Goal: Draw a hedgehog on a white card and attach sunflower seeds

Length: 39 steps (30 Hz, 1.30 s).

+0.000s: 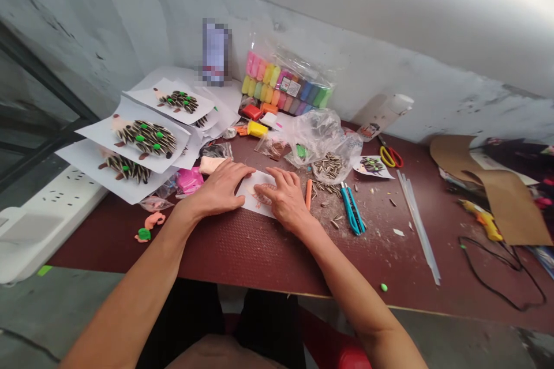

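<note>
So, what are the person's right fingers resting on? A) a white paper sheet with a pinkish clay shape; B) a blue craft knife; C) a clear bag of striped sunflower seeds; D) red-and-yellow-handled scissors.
A: the right hand lies with its fingers over the pinkish clay shape on the white paper sheet.

left hand and right hand on a white paper card, right fingers over a pink clay shape

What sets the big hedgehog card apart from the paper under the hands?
The card carries sunflower seeds and green clay dots; the paper shows only a pink clay shape. The card lies on a pile; the paper lies under the left hand and right hand. Both are white.
</note>
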{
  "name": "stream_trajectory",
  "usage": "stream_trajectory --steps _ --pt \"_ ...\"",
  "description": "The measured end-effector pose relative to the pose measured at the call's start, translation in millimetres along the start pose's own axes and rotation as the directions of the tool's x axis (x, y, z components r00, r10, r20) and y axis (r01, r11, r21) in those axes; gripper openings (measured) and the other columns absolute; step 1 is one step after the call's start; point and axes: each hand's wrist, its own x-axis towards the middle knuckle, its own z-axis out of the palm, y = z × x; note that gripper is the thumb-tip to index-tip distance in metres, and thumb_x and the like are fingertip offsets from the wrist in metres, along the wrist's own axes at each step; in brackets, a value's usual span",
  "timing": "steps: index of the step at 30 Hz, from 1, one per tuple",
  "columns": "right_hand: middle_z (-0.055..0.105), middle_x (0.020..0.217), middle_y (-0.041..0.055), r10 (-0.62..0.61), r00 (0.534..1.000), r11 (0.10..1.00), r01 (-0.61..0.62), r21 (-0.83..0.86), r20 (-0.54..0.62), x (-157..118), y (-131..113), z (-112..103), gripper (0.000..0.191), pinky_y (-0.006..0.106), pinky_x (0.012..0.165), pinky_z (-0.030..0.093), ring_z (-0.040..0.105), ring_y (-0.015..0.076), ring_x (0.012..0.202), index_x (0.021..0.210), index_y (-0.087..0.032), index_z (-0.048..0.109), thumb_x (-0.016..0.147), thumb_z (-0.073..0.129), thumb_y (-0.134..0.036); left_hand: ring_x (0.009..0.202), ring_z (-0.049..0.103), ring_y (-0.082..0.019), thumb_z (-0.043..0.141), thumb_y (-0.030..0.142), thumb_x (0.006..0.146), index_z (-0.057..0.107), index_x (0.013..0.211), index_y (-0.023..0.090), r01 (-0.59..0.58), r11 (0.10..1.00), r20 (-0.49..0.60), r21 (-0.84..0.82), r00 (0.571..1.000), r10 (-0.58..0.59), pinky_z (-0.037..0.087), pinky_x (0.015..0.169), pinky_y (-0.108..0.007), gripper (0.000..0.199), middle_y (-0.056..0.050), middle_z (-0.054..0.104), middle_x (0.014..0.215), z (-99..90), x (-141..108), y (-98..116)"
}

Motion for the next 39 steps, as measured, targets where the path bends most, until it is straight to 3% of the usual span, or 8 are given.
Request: stream_trajectory --steps 14,21,29,39 --pt "0.054 0.152 0.0112 0.01 1.0 1.0 -0.01 0.018 0.013 -0.6 4.4 -2.7 0.036 0.05 0.111 0.031 0.044 0.0322 0.139 0.121 -0.03 0.076 0.095 0.061 -0.011 0.121 0.057 -0.032 0.056 0.022 0.07 0.059 0.128 0.018 -0.008 1.0 -0.11 -0.028 0.994 0.005 0.038 0.116 -0.053 0.058 -0.011 0.067 0.124 7.2 -3.3 2.6" --pt "0.056 0.149 0.0086 0.122 0.99 0.992 -0.119 0.047 -0.065 -4.3 9.2 -4.8 0.04 0.048 0.106 0.034 0.05 0.0295 0.129 0.12 -0.033 0.077 0.096 0.056 -0.01 0.119 0.058 -0.032 0.056 0.022 0.07 0.059 0.129 0.019 -0.005 1.0 -0.114 -0.027 0.993 0.002 0.041 0.113 -0.053 0.059 -0.011 0.067 0.126 7.7 -3.6 2.5" --pt "0.054 0.151 0.0096 0.027 1.0 0.998 -0.027 0.051 -0.003 -2.3 3.9 -1.9 0.037 0.049 0.109 0.032 0.047 0.0306 0.135 0.121 -0.031 0.076 0.095 0.061 -0.011 0.118 0.058 -0.032 0.056 0.021 0.069 0.06 0.126 0.019 -0.018 1.0 -0.128 -0.025 0.992 0.015 0.043 0.111 -0.052 0.057 -0.011 0.068 0.123 7.0 -3.6 3.6" --pt "0.055 0.149 0.0077 0.081 0.996 0.993 -0.076 0.094 -0.043 -3.7 7.5 0.2 0.041 0.05 0.109 0.035 0.048 0.0291 0.133 0.12 -0.032 0.076 0.091 0.061 -0.008 0.117 0.058 -0.032 0.056 0.021 0.07 0.061 0.126 0.018 -0.016 0.999 -0.124 -0.028 0.992 0.012 0.044 0.109 -0.051 0.057 -0.011 0.067 0.123 8.9 -3.6 1.9"
